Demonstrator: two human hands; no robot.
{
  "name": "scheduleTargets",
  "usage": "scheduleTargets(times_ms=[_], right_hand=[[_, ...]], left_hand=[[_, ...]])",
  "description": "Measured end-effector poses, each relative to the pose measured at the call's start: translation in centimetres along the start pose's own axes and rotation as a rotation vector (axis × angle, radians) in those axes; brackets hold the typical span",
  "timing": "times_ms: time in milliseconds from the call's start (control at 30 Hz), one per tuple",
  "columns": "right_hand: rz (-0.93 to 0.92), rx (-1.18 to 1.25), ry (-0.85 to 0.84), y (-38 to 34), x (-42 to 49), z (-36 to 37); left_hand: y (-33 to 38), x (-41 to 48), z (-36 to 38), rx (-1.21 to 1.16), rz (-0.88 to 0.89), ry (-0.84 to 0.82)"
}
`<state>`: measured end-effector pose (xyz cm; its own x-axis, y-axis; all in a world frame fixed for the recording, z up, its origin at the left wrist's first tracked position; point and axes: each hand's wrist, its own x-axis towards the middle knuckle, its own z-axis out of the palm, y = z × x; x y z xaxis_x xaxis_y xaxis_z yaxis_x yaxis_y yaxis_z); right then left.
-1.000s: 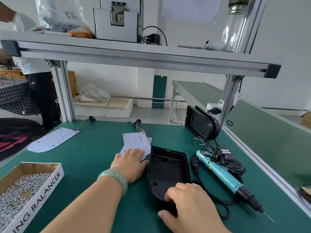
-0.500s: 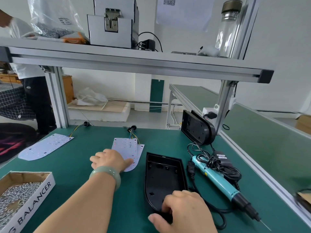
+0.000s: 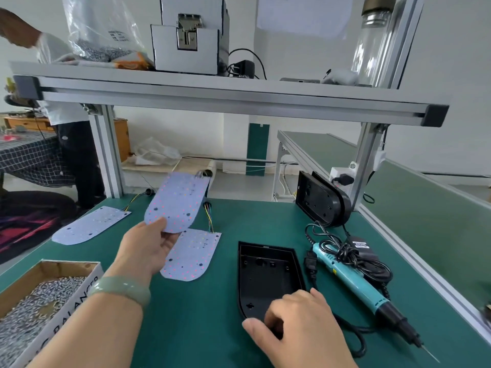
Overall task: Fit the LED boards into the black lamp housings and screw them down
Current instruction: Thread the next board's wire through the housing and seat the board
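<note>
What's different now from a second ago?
The left hand has pinched the top LED board and lifted it off the mat, tilted up; the board beneath it stays flat. The right hand still holds the black lamp housing by its near end. The electric screwdriver and screw box are unmoved.

The right hand [image 3: 300, 330] is covering the near rounded end of the black housing [image 3: 268, 274]. The left hand [image 3: 144, 251], holding the lifted LED board [image 3: 176, 201], is masking the flat LED board's [image 3: 194, 256] left edge. The picture's edges are cutting off the screw box [image 3: 53, 266] and part of its lettering.
</note>
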<state>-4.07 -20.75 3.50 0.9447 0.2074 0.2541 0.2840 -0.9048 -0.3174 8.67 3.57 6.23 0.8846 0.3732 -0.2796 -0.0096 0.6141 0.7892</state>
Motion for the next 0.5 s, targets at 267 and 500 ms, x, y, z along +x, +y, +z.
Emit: scheduleTargets(times_ms=[267, 500], right_hand=[[0.131, 1.076, 0.111, -3.1, 3.4, -2.4], [0.107, 1.094, 0.234, -5.7, 6.4, -2.9]], left_hand=[[0.6, -6.6, -2.9, 0.183, 0.039, -0.64], [0.0, -7.6, -2.6, 0.501, 0.251, -0.701]])
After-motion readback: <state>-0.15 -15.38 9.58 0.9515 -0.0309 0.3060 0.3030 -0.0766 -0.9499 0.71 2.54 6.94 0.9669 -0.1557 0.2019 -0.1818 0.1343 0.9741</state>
